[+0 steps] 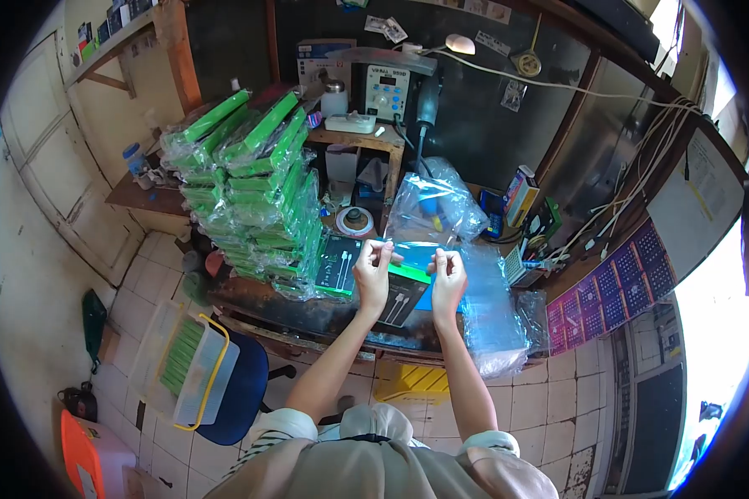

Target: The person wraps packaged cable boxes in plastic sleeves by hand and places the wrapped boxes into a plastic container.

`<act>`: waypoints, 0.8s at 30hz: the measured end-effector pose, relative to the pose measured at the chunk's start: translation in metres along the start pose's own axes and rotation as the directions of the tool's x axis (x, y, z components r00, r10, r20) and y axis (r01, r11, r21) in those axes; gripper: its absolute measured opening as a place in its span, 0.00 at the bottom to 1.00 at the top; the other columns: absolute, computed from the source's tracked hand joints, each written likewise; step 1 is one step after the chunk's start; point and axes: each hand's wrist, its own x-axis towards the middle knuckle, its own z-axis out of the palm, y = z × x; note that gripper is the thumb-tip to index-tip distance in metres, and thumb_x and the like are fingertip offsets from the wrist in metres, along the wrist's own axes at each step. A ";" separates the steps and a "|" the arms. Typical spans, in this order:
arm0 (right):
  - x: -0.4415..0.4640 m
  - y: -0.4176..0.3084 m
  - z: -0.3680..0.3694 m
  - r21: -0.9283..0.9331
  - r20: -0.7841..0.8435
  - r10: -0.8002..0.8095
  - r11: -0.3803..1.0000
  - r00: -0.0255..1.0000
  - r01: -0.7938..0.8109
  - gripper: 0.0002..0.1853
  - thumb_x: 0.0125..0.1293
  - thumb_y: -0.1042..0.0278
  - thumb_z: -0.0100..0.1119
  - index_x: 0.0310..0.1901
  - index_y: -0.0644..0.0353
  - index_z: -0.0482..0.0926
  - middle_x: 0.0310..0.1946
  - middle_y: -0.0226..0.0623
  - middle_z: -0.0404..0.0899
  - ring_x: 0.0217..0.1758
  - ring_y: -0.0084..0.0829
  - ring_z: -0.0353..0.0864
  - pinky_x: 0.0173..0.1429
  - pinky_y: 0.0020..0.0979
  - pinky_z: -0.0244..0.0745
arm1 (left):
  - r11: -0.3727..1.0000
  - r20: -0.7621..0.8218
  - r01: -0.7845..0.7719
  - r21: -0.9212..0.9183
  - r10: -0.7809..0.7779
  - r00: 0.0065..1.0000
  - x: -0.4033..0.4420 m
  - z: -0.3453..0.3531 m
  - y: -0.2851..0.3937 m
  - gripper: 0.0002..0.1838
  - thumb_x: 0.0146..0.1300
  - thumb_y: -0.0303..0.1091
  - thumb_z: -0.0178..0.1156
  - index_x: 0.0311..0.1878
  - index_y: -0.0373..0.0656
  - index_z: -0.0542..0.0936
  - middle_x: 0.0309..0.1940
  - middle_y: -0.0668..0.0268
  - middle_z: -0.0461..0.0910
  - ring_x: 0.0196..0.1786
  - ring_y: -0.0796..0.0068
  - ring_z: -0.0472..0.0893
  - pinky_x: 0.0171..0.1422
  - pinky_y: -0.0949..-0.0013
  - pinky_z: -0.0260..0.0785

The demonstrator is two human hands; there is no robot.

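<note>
My left hand and my right hand are raised over the front of the desk, a little apart, with the fingertips of each pinched. Between them stretches the shiny top edge of a transparent plastic bag, gripped at both sides. Just below, a black box with a green edge shows a white cable picture; I cannot tell whether it is inside the bag. A similar box lies left of my left hand. Right of my right hand, a pile of flat transparent bags reaches over the desk edge.
Tall stacks of plastic-wrapped green boxes stand at the left of the desk. Behind are a tape roll and a soldering station. Loose cables hang at right. A basket rests on a blue chair.
</note>
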 end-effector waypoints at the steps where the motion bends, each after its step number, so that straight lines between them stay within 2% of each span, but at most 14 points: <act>1: 0.001 0.001 0.001 -0.025 -0.009 -0.021 0.999 1.000 0.021 0.12 0.65 0.64 0.50 0.28 0.63 0.72 0.22 0.30 0.75 0.26 0.18 0.71 0.32 0.23 0.66 | 0.999 -0.024 0.004 -0.037 -0.005 1.000 0.001 0.001 -0.003 0.11 0.64 0.34 0.53 0.29 0.38 0.71 0.23 0.64 0.79 0.29 0.81 0.78 0.34 0.77 0.68; 4: 0.008 -0.002 0.004 -0.074 -0.032 -0.079 0.994 0.996 0.076 0.12 0.66 0.65 0.48 0.28 0.63 0.72 0.22 0.32 0.75 0.25 0.21 0.72 0.30 0.25 0.66 | 0.998 -0.044 0.018 -0.065 -0.021 0.999 0.006 0.001 -0.007 0.10 0.63 0.34 0.54 0.29 0.38 0.72 0.24 0.64 0.79 0.29 0.80 0.79 0.34 0.76 0.68; 6: 0.011 -0.006 0.003 -0.105 -0.052 -0.108 0.989 0.993 0.102 0.12 0.66 0.65 0.47 0.28 0.64 0.71 0.22 0.34 0.75 0.25 0.23 0.72 0.30 0.26 0.66 | 0.999 -0.033 -0.032 -0.017 0.032 0.999 0.008 -0.001 -0.007 0.10 0.63 0.34 0.54 0.29 0.38 0.72 0.24 0.64 0.79 0.29 0.79 0.79 0.34 0.75 0.68; 9: 0.007 -0.012 -0.001 -0.310 -0.001 -0.226 0.926 0.974 0.214 0.12 0.67 0.67 0.45 0.28 0.63 0.69 0.21 0.38 0.74 0.25 0.31 0.74 0.30 0.30 0.66 | 0.995 0.007 -0.039 0.091 0.039 0.999 0.004 -0.009 -0.003 0.10 0.63 0.33 0.54 0.29 0.38 0.72 0.24 0.65 0.78 0.29 0.80 0.78 0.35 0.76 0.69; 12: -0.001 -0.003 -0.005 -0.261 0.029 -0.183 0.948 0.983 0.184 0.11 0.67 0.67 0.45 0.28 0.63 0.69 0.22 0.38 0.74 0.25 0.33 0.74 0.31 0.33 0.66 | 0.985 0.025 -0.046 0.165 0.042 0.999 -0.003 -0.014 -0.008 0.10 0.63 0.33 0.54 0.28 0.38 0.73 0.22 0.67 0.78 0.28 0.81 0.78 0.34 0.76 0.69; 16: 0.002 0.007 -0.010 -0.317 0.077 -0.196 0.925 0.978 0.211 0.12 0.67 0.67 0.44 0.28 0.64 0.68 0.23 0.39 0.74 0.26 0.33 0.74 0.32 0.33 0.66 | 0.979 0.006 -0.023 0.202 0.022 1.000 -0.005 -0.018 -0.015 0.09 0.62 0.32 0.55 0.28 0.38 0.72 0.22 0.66 0.78 0.28 0.82 0.79 0.30 0.78 0.70; 18: 0.006 0.006 -0.010 -0.318 0.089 -0.167 0.930 0.982 0.186 0.12 0.67 0.67 0.45 0.28 0.64 0.68 0.20 0.38 0.74 0.23 0.30 0.73 0.29 0.32 0.65 | 0.989 0.034 0.027 0.145 -0.032 0.999 -0.002 -0.018 -0.017 0.10 0.61 0.33 0.56 0.28 0.38 0.71 0.21 0.63 0.78 0.25 0.79 0.79 0.28 0.75 0.69; 20: 0.011 0.001 -0.010 -0.287 0.137 -0.004 0.957 0.991 0.043 0.12 0.67 0.66 0.46 0.27 0.63 0.68 0.16 0.36 0.72 0.18 0.27 0.71 0.26 0.31 0.64 | 0.993 0.031 0.081 0.084 -0.083 0.996 0.003 -0.016 -0.018 0.09 0.61 0.33 0.56 0.28 0.38 0.71 0.21 0.64 0.78 0.24 0.80 0.78 0.27 0.76 0.69; 22: 0.022 0.023 -0.012 -0.272 0.139 0.024 0.962 0.990 0.015 0.13 0.65 0.64 0.50 0.26 0.63 0.69 0.12 0.34 0.70 0.16 0.24 0.69 0.24 0.31 0.63 | 0.981 0.077 0.130 0.147 -0.143 0.987 0.008 -0.019 -0.024 0.10 0.60 0.32 0.57 0.28 0.37 0.71 0.19 0.66 0.77 0.22 0.79 0.78 0.27 0.75 0.70; 23: 0.029 0.038 -0.015 -0.339 0.165 0.057 0.941 0.985 0.003 0.13 0.63 0.63 0.51 0.25 0.63 0.69 0.12 0.34 0.71 0.17 0.23 0.70 0.24 0.30 0.63 | 0.941 0.099 0.114 0.319 -0.153 0.983 0.011 -0.023 -0.031 0.08 0.59 0.32 0.58 0.34 0.37 0.72 0.26 0.63 0.78 0.27 0.77 0.79 0.30 0.74 0.71; 24: 0.032 0.041 -0.015 -0.405 0.189 0.090 0.914 0.978 -0.006 0.14 0.62 0.63 0.52 0.24 0.63 0.70 0.12 0.34 0.71 0.17 0.23 0.71 0.25 0.29 0.64 | 0.940 0.098 0.117 0.320 -0.156 0.983 0.010 -0.024 -0.034 0.08 0.59 0.32 0.58 0.34 0.37 0.72 0.26 0.63 0.78 0.27 0.77 0.79 0.30 0.74 0.71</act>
